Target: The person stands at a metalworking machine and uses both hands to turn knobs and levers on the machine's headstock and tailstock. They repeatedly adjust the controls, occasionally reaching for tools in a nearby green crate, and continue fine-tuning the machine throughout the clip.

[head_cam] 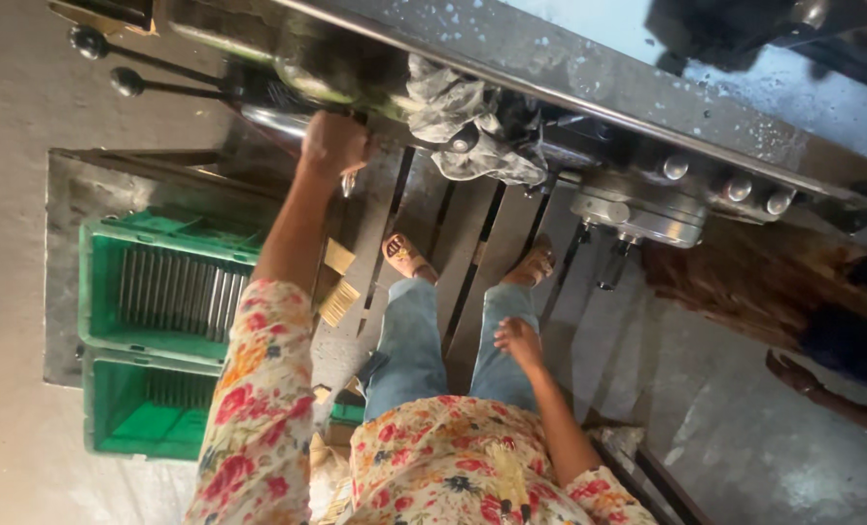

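Note:
My left hand (331, 144) is stretched forward and closed on a metal part at the front of a large grey machine (589, 78), beside a shiny steel cylinder (276, 121). What exactly the fingers hold is hidden by the hand. My right hand (518, 340) rests on my right thigh, fingers loosely curled with nothing in it. I wear a floral shirt, blue jeans and sandals, and stand on a wooden slatted platform (472, 228).
Two green plastic crates stand to the left: the upper crate (98, 292) holds several metal rods, the lower crate (113, 413) a few. Two levers with black ball knobs (89, 41) stick out. A grey rag (458, 122) lies on the machine. Another person's shoe (793, 374) is at right.

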{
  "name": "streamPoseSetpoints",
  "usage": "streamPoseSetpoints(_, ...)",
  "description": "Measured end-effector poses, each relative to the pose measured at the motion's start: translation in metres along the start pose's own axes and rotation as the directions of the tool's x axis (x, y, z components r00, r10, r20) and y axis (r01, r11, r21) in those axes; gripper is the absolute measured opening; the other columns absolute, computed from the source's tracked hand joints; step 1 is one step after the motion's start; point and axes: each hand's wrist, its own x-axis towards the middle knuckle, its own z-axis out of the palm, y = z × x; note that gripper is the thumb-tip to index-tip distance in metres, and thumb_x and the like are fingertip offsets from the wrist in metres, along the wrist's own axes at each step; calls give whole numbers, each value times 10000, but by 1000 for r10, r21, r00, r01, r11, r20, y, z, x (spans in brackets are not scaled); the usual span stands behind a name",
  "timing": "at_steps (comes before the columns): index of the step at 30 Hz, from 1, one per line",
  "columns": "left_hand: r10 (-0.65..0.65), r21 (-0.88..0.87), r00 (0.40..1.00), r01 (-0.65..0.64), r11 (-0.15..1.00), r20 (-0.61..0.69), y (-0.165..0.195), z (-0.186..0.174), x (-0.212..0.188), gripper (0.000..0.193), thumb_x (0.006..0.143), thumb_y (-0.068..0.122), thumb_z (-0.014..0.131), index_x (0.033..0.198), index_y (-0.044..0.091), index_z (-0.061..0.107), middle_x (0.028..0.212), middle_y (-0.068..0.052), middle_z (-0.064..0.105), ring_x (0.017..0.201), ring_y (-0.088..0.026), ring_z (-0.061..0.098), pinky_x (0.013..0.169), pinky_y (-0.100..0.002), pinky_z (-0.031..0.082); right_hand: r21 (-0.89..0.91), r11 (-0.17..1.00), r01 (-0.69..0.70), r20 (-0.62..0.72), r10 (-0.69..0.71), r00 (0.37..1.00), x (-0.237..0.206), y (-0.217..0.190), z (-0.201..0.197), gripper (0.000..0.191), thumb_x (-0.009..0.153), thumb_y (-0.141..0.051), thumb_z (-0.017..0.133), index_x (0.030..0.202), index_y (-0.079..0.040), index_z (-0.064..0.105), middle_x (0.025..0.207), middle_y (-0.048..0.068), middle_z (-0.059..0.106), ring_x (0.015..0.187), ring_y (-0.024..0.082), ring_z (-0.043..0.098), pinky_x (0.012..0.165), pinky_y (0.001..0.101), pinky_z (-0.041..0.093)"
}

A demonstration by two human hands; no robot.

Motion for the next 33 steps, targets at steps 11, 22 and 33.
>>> streamPoseSetpoints(11,-177,-361,825,-35,932,-537,-103,33,-13,352,999,274,572,722,73,655,764,-180,663,739,-388,649,720,-506,525,-61,998,-16,-93,11,996,22,25,-5,337,999,-377,566,1072,-64,666,818,90,726,606,175,672,531,345,574)
streamPoseSetpoints(22,-483,-919,851,-2,394,-209,-147,75,30,317,1033,279,542,941,28,713,879,-82,704,807,-276,656,712,-426,505,-145,979,-145,-82,135,987,49,32,-9,392,998,-436,550,1094,-75,668,864,75,755,673,162,709,610,314,555)
streamPoseSetpoints(33,-591,-614,525,154,774,-613,-45,38,-20,143,882,42,634,977,102,723,944,-111,709,842,-336,676,741,-458,533,-855,518,4,-254,-426,868,56,45,-54,253,1055,-316,531,1110,-127,689,975,162,747,869,364,710,771,482,565)
